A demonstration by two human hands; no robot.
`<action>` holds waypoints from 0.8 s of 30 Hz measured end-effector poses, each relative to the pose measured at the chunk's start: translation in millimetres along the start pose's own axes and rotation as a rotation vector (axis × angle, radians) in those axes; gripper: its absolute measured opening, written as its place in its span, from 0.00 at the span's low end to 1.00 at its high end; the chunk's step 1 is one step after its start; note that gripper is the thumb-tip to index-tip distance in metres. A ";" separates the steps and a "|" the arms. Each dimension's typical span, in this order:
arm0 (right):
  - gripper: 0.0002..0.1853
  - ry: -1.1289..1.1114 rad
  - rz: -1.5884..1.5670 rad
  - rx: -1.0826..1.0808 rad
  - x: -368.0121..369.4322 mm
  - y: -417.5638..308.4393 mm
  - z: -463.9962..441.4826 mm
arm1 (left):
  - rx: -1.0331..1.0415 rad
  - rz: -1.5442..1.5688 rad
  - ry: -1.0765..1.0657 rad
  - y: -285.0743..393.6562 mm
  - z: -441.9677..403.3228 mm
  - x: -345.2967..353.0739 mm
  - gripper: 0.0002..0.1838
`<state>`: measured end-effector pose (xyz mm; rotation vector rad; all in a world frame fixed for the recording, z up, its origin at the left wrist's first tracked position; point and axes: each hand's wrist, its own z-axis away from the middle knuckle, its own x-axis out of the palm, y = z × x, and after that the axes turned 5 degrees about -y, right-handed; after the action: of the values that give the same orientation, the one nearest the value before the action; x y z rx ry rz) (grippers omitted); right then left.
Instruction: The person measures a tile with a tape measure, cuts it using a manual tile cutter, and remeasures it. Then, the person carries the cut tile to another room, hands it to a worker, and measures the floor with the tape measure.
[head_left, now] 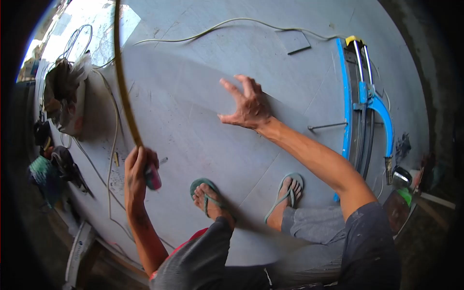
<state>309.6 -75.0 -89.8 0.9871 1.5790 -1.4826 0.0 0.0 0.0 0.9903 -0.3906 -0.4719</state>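
Note:
My left hand (136,166) is closed around a tape measure (154,179), whose pinkish and teal case shows below the fingers. From that hand the yellow tape blade (122,82) runs up and out past the top of the view. A small grey tip sticks out beside the case; what it belongs to I cannot make out. My right hand (247,105) hovers over or just touches the grey floor (193,125), its fingers spread and nothing in them. Around it lies a blurred pale strip with a darker edge.
A blue tile cutter (372,99) with twin rails stands at the right. A cable (241,19) curves across the top, and another cable (114,145) runs down the left. At the left sits a crumpled bag (70,104). My sandalled feet (210,198) are on the floor.

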 end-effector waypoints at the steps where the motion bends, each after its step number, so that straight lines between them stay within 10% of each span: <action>1: 0.46 0.077 -0.046 0.135 -13.2 -0.1 -5.0 | 0.005 -0.099 0.014 8.7 -10.7 16.7 0.18; 13: 0.41 0.595 -0.279 1.381 -24.2 14.8 -34.6 | 0.130 -0.205 -0.165 3.8 -74.7 58.0 0.21; 24: 0.41 0.691 -0.338 1.724 -22.4 30.2 -49.3 | -0.170 -0.160 -0.267 -69.6 -9.0 27.3 0.20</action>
<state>345.8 -25.7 -79.7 2.3619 0.4038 -2.9766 13.5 -40.8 -61.8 0.7985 -0.5032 -0.7739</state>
